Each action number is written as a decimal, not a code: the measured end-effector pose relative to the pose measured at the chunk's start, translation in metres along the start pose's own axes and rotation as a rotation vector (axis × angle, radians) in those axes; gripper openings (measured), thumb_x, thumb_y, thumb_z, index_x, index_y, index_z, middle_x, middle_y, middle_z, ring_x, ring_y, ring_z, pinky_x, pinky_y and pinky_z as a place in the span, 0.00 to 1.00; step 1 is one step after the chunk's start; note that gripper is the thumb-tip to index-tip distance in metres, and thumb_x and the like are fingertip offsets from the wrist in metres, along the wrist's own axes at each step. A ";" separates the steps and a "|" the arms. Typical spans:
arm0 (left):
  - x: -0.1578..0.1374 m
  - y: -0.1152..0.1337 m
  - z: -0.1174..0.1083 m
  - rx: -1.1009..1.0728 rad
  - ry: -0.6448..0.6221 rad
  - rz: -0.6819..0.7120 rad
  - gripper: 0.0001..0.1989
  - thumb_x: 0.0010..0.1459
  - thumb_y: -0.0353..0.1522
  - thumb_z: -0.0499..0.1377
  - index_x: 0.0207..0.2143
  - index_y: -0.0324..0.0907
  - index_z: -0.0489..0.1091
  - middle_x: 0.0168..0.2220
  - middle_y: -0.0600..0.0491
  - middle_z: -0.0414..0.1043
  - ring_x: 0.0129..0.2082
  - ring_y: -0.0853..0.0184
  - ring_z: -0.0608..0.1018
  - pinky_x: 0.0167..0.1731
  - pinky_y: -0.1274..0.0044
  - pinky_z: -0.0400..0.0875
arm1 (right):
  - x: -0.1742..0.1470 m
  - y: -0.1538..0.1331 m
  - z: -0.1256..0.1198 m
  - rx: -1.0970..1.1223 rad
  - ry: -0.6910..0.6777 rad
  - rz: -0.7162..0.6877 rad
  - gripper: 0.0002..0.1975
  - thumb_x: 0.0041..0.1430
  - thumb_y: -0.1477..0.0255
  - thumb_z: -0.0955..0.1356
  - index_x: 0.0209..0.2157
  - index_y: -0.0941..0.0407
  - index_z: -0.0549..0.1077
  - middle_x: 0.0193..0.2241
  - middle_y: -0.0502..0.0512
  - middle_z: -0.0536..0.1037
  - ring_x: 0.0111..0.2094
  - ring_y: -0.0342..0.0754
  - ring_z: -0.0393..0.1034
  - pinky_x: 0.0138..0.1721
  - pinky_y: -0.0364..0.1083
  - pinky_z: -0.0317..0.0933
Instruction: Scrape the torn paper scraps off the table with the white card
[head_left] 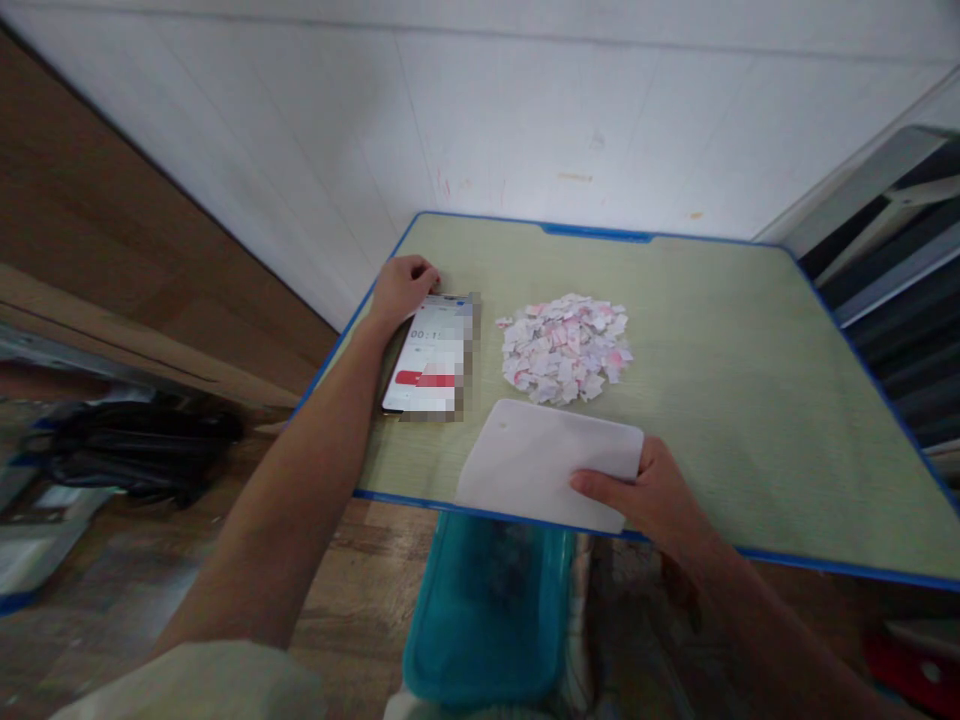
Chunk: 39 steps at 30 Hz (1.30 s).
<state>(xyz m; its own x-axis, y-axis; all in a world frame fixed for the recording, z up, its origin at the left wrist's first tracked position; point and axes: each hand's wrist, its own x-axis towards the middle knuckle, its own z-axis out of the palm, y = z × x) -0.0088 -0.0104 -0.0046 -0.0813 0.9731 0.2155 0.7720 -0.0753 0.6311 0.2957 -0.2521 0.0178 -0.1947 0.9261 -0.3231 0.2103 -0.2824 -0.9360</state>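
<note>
My right hand (645,490) grips a white flat plastic scraper (547,460) with a small hole near one corner. Its thumb lies on top, and the fingers behind are hidden. The scraper lies at the table's front edge, just below a pile of torn pink and white paper scraps (566,345). At the table's left side, my left hand (405,287) rests with its fingers curled in, and nothing shows inside them. It sits against the upper end of a phone (427,355), which has a timer on its lit screen and is partly blurred out.
The light green table (735,380) has a blue rim and stands against a white wall (525,130). Below its front edge is a teal plastic bin (480,640). Brown wooden boards (150,180) stand to the left, with a black bag (127,450) on the floor.
</note>
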 end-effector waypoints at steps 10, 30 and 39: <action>-0.001 0.002 -0.002 0.022 -0.011 -0.003 0.07 0.54 0.32 0.54 0.28 0.39 0.70 0.26 0.51 0.68 0.30 0.65 0.70 0.34 0.75 0.65 | 0.050 -0.026 -0.128 0.219 0.449 -0.368 0.14 0.42 0.70 0.80 0.35 0.53 0.82 0.33 0.49 0.85 0.28 0.43 0.76 0.31 0.41 0.71; -0.002 0.002 -0.006 0.034 -0.038 -0.034 0.08 0.53 0.35 0.55 0.29 0.40 0.70 0.27 0.50 0.71 0.27 0.66 0.69 0.27 0.76 0.61 | 0.078 -0.005 -0.138 0.187 0.276 -0.166 0.12 0.43 0.69 0.79 0.32 0.56 0.82 0.28 0.52 0.83 0.24 0.43 0.74 0.28 0.42 0.66; -0.001 0.000 -0.004 0.022 -0.017 -0.001 0.08 0.53 0.35 0.55 0.27 0.41 0.69 0.26 0.50 0.71 0.27 0.65 0.71 0.28 0.76 0.61 | 0.078 -0.006 -0.144 0.139 0.214 -0.150 0.11 0.40 0.69 0.79 0.28 0.57 0.81 0.26 0.52 0.83 0.22 0.43 0.73 0.26 0.42 0.65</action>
<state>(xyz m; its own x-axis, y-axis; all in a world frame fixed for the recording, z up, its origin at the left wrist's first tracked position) -0.0112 -0.0122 -0.0014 -0.0713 0.9767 0.2023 0.7856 -0.0700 0.6147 0.4176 -0.1420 0.0186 -0.0044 0.9876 -0.1571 0.0584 -0.1566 -0.9859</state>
